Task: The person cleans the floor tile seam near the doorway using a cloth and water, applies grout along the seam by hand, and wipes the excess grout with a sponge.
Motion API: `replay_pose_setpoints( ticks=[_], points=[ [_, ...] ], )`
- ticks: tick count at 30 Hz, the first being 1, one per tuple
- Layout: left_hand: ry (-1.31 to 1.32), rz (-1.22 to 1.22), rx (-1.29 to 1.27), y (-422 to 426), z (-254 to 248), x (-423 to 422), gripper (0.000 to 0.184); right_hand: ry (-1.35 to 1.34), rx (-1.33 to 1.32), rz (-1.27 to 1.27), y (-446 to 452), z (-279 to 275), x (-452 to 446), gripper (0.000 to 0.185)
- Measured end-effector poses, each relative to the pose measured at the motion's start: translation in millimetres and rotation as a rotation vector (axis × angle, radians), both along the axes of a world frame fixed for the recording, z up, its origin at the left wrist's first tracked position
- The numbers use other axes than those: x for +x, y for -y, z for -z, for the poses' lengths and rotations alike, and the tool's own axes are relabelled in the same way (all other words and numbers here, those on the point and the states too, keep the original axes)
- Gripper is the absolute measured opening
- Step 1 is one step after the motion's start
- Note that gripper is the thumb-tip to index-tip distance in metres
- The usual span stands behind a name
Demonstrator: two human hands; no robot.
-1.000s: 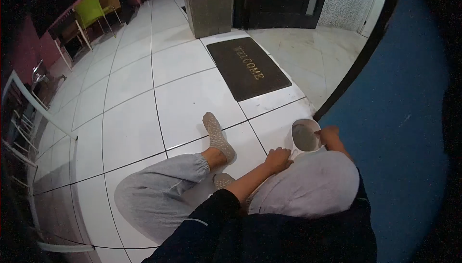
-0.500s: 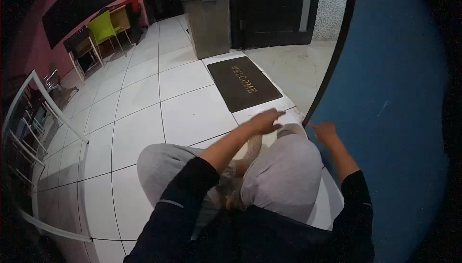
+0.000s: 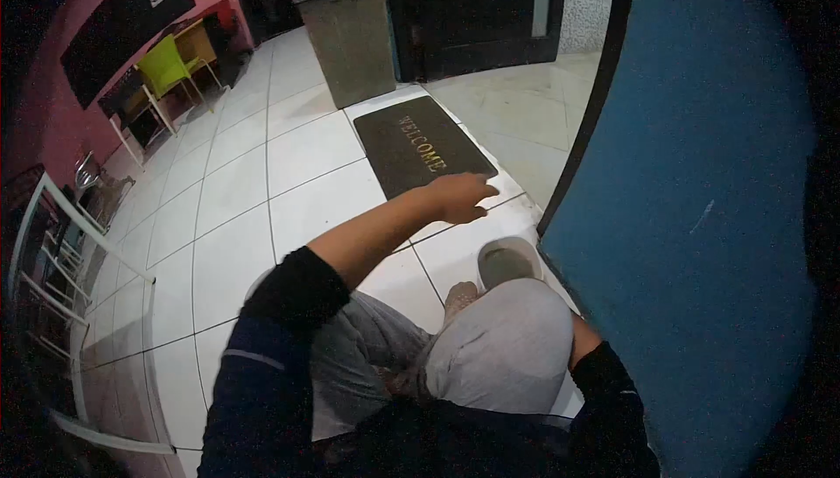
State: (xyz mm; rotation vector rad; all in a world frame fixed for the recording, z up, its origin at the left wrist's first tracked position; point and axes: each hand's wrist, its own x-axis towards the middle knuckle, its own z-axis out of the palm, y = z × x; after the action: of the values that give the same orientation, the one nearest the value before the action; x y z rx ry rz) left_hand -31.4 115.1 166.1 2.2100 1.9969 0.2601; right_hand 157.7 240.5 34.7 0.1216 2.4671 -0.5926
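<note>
My left hand (image 3: 464, 199) reaches forward over the floor tiles near the corner of the doormat (image 3: 411, 141), its fingers apart with nothing in them. My right hand is hidden behind my raised grey-trousered knee (image 3: 507, 347); only a bit of forearm (image 3: 586, 340) shows beside the blue panel. Between the knee and the panel's edge a white round-rimmed container (image 3: 534, 259) rests on the floor, with something greyish inside that I cannot make out. My bare foot (image 3: 460, 297) is just left of it.
The blue panel (image 3: 682, 198) rises close on my right. A tall grey bin (image 3: 350, 49) stands beyond the doormat, next to a dark door (image 3: 481, 14). At left are a metal frame (image 3: 96, 224) and a green chair (image 3: 164, 66).
My left hand has moved forward and left, away from the container. My right hand has dropped from the panel's edge to behind my knee. More of the container shows.
</note>
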Motion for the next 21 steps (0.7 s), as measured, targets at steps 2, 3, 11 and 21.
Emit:
replay_pose_setpoints(
  ticks=[2,3,11,21],
  points=[
    [-0.153,-0.001,-0.181,4,2,1,0.046,0.039,0.008,-0.011,6,2,-1,0.059],
    [-0.213,-0.007,-0.246,9,2,4,0.046,0.057,0.011,-0.01,9,3,-1,0.059],
    [-0.352,0.148,-0.314,44,8,32,0.037,0.143,0.07,0.003,29,7,10,0.059],
    [-0.138,0.002,-0.172,135,0,7,0.038,0.25,0.227,0.1,80,3,60,0.059]
  ],
)
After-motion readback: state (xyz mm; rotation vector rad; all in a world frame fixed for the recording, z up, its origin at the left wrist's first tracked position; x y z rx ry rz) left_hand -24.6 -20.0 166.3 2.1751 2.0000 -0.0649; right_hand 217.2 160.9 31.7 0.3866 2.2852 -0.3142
